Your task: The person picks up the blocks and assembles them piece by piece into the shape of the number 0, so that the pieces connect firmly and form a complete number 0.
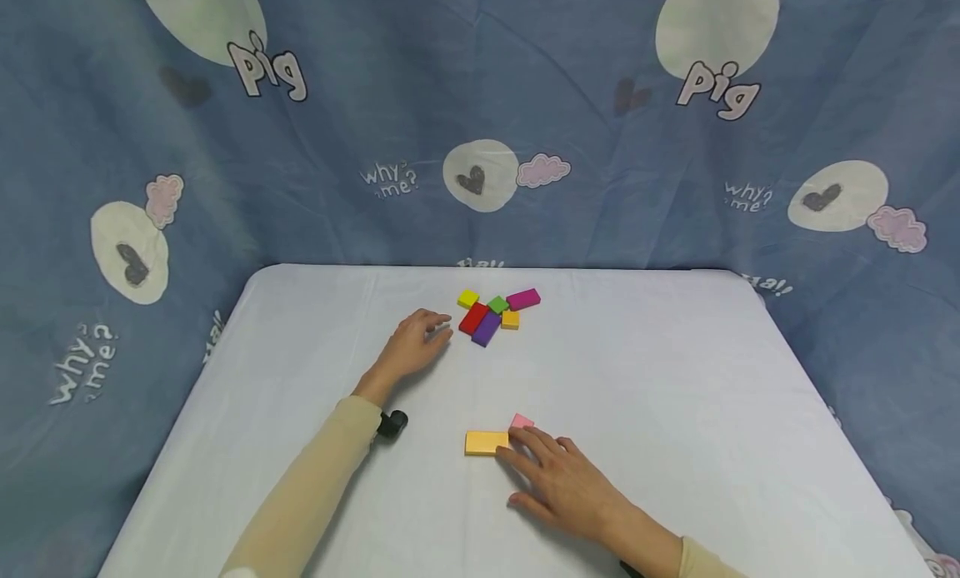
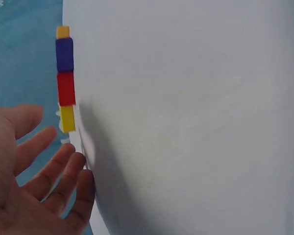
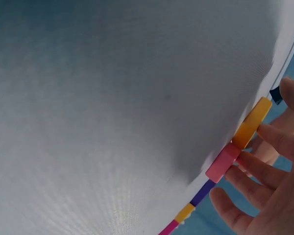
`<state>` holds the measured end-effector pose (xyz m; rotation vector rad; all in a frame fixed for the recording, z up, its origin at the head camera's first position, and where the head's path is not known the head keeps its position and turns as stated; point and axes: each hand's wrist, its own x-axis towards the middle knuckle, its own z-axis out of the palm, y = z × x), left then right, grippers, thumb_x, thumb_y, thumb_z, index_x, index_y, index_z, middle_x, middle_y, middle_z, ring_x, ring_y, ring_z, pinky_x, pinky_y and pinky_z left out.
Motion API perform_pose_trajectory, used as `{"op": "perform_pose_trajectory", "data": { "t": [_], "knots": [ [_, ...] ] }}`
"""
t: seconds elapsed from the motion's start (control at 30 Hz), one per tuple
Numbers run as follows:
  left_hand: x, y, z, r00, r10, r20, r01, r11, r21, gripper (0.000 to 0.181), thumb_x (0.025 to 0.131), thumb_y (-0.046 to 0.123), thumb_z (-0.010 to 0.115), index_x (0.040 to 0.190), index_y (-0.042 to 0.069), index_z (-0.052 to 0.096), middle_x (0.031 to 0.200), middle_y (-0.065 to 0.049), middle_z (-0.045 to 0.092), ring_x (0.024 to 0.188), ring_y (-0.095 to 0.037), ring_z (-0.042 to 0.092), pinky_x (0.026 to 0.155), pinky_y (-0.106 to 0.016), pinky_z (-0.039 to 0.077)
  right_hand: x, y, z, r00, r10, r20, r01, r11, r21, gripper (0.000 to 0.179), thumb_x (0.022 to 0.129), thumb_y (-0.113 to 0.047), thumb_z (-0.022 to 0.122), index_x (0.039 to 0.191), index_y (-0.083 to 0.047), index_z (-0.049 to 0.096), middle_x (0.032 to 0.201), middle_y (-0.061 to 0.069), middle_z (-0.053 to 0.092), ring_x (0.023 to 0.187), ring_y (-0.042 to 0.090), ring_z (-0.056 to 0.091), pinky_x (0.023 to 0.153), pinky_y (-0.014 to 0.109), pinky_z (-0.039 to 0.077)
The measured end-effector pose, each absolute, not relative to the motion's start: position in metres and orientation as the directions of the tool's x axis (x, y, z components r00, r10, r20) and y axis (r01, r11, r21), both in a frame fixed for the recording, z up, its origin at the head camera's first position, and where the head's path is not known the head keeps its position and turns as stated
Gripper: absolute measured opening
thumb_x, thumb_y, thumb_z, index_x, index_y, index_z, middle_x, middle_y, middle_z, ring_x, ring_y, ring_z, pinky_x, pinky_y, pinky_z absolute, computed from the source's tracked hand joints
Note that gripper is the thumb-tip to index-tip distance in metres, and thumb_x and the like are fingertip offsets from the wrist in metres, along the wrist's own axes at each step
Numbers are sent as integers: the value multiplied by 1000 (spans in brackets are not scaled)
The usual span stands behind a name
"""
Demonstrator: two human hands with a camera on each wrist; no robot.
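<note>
A yellow-orange rectangular block point(image 1: 486, 443) lies on the white table, with a pink block point(image 1: 522, 421) at its right end. My right hand point(image 1: 562, 482) is at these two, fingers spread and loosely bent; its fingertips overlap both blocks in the head view. In the right wrist view fingertips lie at the pink block point(image 3: 222, 163) and the orange block point(image 3: 252, 122); whether they press cannot be told. Farther back, my left hand point(image 1: 415, 345) holds nothing, its relaxed fingers just left of a red block point(image 1: 473, 319) and a purple block point(image 1: 487, 328).
Around the red and purple blocks lie a yellow block point(image 1: 468, 299), a green block point(image 1: 498, 305), a magenta block point(image 1: 523, 299) and a small orange block point(image 1: 510, 320). A blue printed cloth point(image 1: 600, 211) hangs behind the white table point(image 1: 675, 378).
</note>
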<state>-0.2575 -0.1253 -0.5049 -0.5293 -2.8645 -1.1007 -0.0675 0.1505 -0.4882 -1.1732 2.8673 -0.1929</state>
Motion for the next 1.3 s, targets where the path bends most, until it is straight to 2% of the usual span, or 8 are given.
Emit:
{"op": "perform_pose_trajectory", "data": {
  "t": [0.23, 0.47, 0.63, 0.93, 1.3],
  "knots": [
    [-282, -122, -505, -948, 304, 95, 292, 710, 641, 35, 96, 21, 62, 127, 4, 64, 118, -14, 59, 103, -27, 55, 88, -45, 46, -66, 154, -492, -709, -705, 31, -701, 698, -145, 59, 96, -51, 56, 145, -20, 45, 146, 6, 42, 132, 24, 42, 91, 42, 47],
    [-307, -121, -505, -940, 334, 74, 301, 705, 643, 37, 97, 18, 60, 131, 3, 60, 125, -17, 57, 108, -29, 55, 95, -46, 44, -66, 156, -492, -693, -717, 69, -720, 684, -121, 63, 95, -52, 56, 146, -18, 44, 147, 8, 40, 133, 25, 40, 90, 41, 47],
    [-321, -120, -502, -942, 328, 73, 296, 708, 642, 37, 98, 18, 59, 131, 2, 60, 125, -16, 57, 109, -30, 55, 97, -45, 43, -67, 156, -491, -693, -719, 49, -719, 684, -121, 66, 95, -53, 56, 149, -18, 40, 150, 8, 37, 136, 24, 36, 90, 42, 48],
    [-335, -110, -500, -922, 386, 35, 326, 723, 609, 43, 99, 21, 56, 139, 4, 53, 137, -13, 53, 114, -28, 51, 102, -44, 39, -67, 156, -490, -699, -715, -7, -709, 694, -127, 70, 94, -52, 57, 152, -19, 34, 153, 8, 32, 138, 25, 33, 93, 43, 46],
    [-339, -96, -502, -930, 367, -17, 291, 766, 574, 41, 99, 22, 57, 138, 7, 56, 137, -11, 55, 123, -28, 47, 107, -43, 35, -66, 157, -492, -708, -703, -67, -693, 709, -126, 71, 95, -56, 54, 153, -22, 31, 155, 6, 29, 139, 24, 32, 94, 43, 46]
  ]
}}
